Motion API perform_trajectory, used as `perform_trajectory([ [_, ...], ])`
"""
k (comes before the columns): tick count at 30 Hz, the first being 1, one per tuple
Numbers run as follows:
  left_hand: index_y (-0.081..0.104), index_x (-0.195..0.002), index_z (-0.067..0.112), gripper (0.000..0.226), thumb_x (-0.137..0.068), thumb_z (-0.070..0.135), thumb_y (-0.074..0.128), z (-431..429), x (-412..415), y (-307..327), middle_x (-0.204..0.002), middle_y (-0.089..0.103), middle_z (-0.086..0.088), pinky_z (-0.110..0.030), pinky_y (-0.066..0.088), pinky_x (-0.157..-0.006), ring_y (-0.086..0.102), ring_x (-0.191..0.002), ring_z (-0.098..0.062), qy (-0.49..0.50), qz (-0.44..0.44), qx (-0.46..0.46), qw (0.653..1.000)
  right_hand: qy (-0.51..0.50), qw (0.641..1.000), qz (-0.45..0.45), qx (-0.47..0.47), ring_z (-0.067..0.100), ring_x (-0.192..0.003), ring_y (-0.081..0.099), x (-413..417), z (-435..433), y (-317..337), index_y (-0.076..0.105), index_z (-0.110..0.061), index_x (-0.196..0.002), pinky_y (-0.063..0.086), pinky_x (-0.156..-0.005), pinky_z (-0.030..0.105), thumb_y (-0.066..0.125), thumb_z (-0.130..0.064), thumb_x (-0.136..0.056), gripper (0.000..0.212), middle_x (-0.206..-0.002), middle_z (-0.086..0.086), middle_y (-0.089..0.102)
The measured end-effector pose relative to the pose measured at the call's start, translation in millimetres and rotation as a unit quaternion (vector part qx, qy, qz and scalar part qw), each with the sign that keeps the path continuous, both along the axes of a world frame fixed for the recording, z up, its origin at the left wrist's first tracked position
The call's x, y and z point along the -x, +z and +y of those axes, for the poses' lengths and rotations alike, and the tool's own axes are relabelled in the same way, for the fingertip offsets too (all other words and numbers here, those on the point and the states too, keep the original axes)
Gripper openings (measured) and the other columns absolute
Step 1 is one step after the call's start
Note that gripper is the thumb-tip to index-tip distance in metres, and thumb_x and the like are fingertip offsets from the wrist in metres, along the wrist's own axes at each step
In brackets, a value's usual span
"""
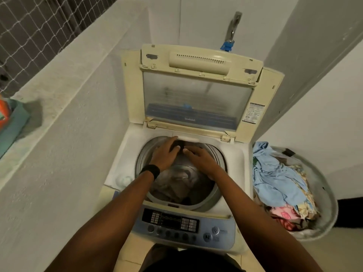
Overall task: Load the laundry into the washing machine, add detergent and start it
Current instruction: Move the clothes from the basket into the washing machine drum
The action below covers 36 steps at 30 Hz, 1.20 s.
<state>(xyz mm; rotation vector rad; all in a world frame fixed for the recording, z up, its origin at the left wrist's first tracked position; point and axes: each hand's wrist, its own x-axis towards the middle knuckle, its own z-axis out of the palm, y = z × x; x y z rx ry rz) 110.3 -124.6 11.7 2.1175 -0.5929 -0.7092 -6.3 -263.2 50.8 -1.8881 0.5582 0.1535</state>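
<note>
Hovering over washing-machine drum [144,152]: left hand [167,153] grip curled round small dark garment [178,143], right hand [202,160] grip touching it, closure unclear; poised above load [172,190], presumably for dropping in.

You stand in a home laundry corner: a top-loading washing machine [238,154] sits between plastered walls [78,134] under a wall tap [234,26], with a basket [332,203] of mixed clothes [275,173] beside it.

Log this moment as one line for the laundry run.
lid open | drum partly loaded | left hand holds dark item over drum, right hand touches it | basket holds clothes
</note>
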Motion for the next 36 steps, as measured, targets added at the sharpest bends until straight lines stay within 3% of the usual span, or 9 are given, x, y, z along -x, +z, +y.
perform_trajectory([
  [3,0.045,-0.152,0.031,0.059,-0.097,0.053,0.046,-9.6,-1.6,-4.7,-0.155,0.049,-0.003,-0.053,0.037,-0.118,0.046,-0.142,-0.024,-0.028,0.021,0.009,0.999,0.000,0.999,-0.019,0.039,0.010,-0.108,0.061,6.9,-4.5,6.8,0.067,-0.016,-0.133,0.046,-0.089,0.013,0.052,-0.034,-0.106,0.036,-0.129,0.005,0.068],
  [7,0.051,-0.148,0.031,0.044,-0.106,0.043,0.050,-35.7,6.6,2.5,-0.149,0.055,-0.002,-0.050,0.041,-0.116,0.052,-0.136,-0.021,-0.072,0.014,0.033,0.997,-0.035,0.996,-0.055,0.062,0.008,-0.110,0.062,24.0,-20.5,17.6,0.068,-0.017,-0.131,0.048,-0.096,0.021,0.053,-0.031,-0.106,0.032,-0.127,0.000,0.070],
  [11,0.052,-0.148,0.025,0.044,-0.108,0.042,0.046,-72.3,27.9,17.9,-0.149,0.056,-0.001,-0.032,0.040,-0.112,0.053,-0.134,-0.016,-0.130,-0.008,0.059,0.990,-0.105,0.991,-0.060,0.049,0.014,-0.111,0.066,50.1,-45.8,24.3,0.068,-0.018,-0.130,0.051,-0.099,0.027,0.054,-0.036,-0.105,0.033,-0.125,0.002,0.071],
  [15,0.057,-0.145,0.023,0.041,-0.109,0.039,0.047,-113.0,59.2,31.7,-0.141,0.062,0.001,-0.026,0.041,-0.104,0.057,-0.125,-0.012,-0.182,-0.029,0.083,0.979,-0.193,0.976,-0.082,0.056,0.009,-0.111,0.067,83.3,-76.0,26.6,0.072,-0.019,-0.119,0.050,-0.097,0.023,0.061,-0.040,-0.101,0.030,-0.117,-0.005,0.074],
  [18,0.061,-0.141,0.023,0.037,-0.108,0.036,0.050,-142.0,83.4,38.2,-0.137,0.065,0.001,-0.025,0.043,-0.099,0.061,-0.121,-0.015,-0.205,-0.030,0.090,0.974,-0.240,0.966,-0.076,0.067,0.008,-0.104,0.068,111.4,-101.6,22.5,0.073,-0.021,-0.109,0.050,-0.091,0.020,0.065,-0.031,-0.100,0.016,-0.109,-0.006,0.074],
  [24,0.064,-0.135,0.027,0.032,-0.107,0.034,0.052,-190.5,127.2,36.0,-0.133,0.068,0.000,-0.030,0.047,-0.101,0.062,-0.117,-0.015,-0.246,-0.027,0.075,0.966,-0.306,0.948,-0.042,0.080,0.016,-0.096,0.068,164.8,-156.6,0.5,0.074,-0.006,-0.114,0.051,-0.086,0.021,0.063,-0.013,-0.100,0.019,-0.108,0.003,0.074],
  [29,0.064,-0.135,0.028,0.031,-0.106,0.033,0.054,-222.2,148.6,27.0,-0.130,0.070,0.000,-0.032,0.050,-0.101,0.064,-0.118,-0.017,-0.256,-0.030,0.054,0.965,-0.297,0.949,0.007,0.105,0.023,-0.106,0.070,185.6,-202.6,-23.9,0.074,-0.008,-0.119,0.054,-0.094,0.033,0.066,-0.018,-0.099,0.024,-0.119,0.008,0.073],
  [33,0.064,-0.135,0.027,0.031,-0.106,0.032,0.055,-240.8,156.7,21.5,-0.129,0.070,-0.002,-0.036,0.051,-0.102,0.065,-0.119,-0.018,-0.241,-0.035,0.041,0.969,-0.257,0.957,0.032,0.128,0.011,-0.080,0.068,180.8,-238.8,-45.8,0.073,-0.009,-0.122,0.050,-0.069,0.015,0.065,-0.015,-0.098,0.026,-0.119,0.010,0.073],
  [36,0.064,-0.135,0.025,0.031,-0.106,0.030,0.055,-252.9,160.2,16.7,-0.127,0.071,-0.003,-0.039,0.052,-0.103,0.065,-0.118,-0.018,-0.220,-0.035,0.025,0.974,-0.220,0.964,0.044,0.144,0.026,-0.099,0.070,164.4,-265.4,-62.5,0.075,-0.009,-0.117,0.053,-0.085,0.029,0.064,-0.011,-0.096,0.024,-0.119,0.013,0.073],
])
